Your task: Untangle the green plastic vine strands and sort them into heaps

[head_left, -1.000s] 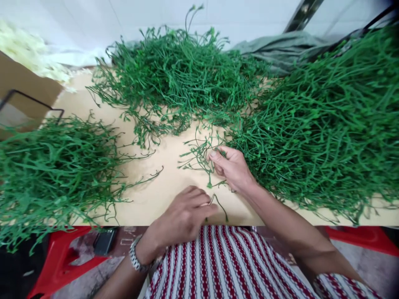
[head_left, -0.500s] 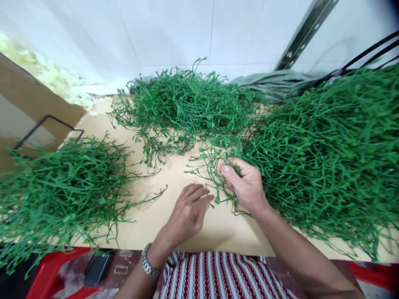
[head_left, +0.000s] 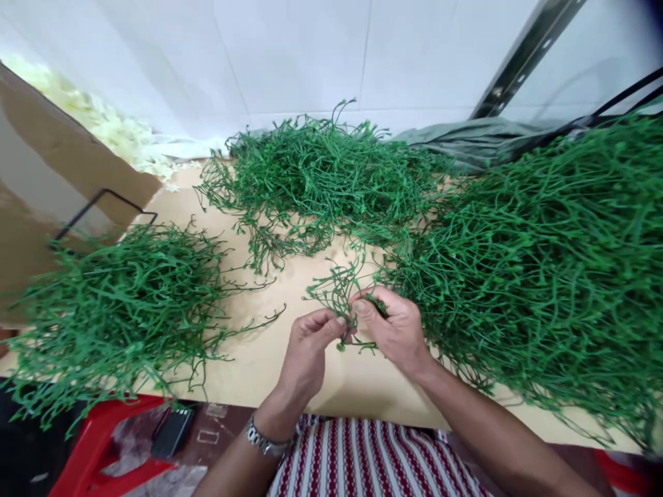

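Note:
Green artificial plant stems (head_left: 335, 288), thin and branching with small tips, are held between my two hands above the table. My left hand (head_left: 309, 345), with a metal watch on its wrist, pinches the lower part of them between thumb and fingers. Close on its right, my right hand (head_left: 396, 328) is closed on the same stems, thumb against the fingers. Some stem ends poke out below the fingertips. Exactly how many stems each hand grips is hidden by the fingers. A big heap of similar green stems (head_left: 539, 276) lies just right of my right hand.
Another stem pile (head_left: 326, 172) lies at the back by the white wall (head_left: 300, 55). A third pile (head_left: 129, 304) is on the left, near a cardboard box (head_left: 62, 159) and a black wire frame (head_left: 103, 193). Below the table (head_left: 259, 376) are a red stool (head_left: 98, 442) and a black object (head_left: 173, 431).
My left hand has moved up and right and closed on the stems. My right hand has come slightly left and down, drawing the stems away from the heap. The view has shifted a little.

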Demonstrator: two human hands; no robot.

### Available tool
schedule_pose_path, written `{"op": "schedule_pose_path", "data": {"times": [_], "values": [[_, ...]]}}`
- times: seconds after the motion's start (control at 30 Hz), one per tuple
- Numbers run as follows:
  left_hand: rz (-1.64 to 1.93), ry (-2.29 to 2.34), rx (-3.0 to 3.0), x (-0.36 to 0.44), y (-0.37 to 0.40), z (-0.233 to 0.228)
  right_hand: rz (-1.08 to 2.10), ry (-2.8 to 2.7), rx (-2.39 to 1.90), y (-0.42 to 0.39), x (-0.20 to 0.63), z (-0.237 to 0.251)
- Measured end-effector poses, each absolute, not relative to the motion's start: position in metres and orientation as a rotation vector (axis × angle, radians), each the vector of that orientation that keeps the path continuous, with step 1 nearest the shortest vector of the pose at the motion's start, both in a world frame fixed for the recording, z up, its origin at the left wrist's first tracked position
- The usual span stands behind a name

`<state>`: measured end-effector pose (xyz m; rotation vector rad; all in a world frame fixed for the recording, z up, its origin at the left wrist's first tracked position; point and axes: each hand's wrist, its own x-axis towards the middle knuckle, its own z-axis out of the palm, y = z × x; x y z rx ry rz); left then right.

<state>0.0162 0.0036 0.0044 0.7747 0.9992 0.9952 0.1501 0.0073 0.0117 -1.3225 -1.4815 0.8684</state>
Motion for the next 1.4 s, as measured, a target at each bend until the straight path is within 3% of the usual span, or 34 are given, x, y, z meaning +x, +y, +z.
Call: {"op": "schedule_pose_path", "data": {"times": [0.57,0.7,0.93,1.23,1.4], "values": [[1.241,1.138,0.906,0.006,0.0,-0.004,1.096,-1.434,-1.402,0.005,0.167,0.011],[1.224,1.239,1.039,0.002,0.0,-0.003,0.985,-1.438,-1.252,-0.002,0.167,0.019],[1.188,1.068,1.093,0.002,-0.003,0.0,0.323,-2.302,-1.024,0.006,0.155,0.009],[1.168,1.104,1.068,-0.007,-0.004,-0.01,0.194,-2.389,-1.076,0.011,0.161,0.005],[1.256,1.122,0.973,-0.006,-0.005,-0.012,0.399,-2.344,-1.086,0.012,0.161,0.002]]}}
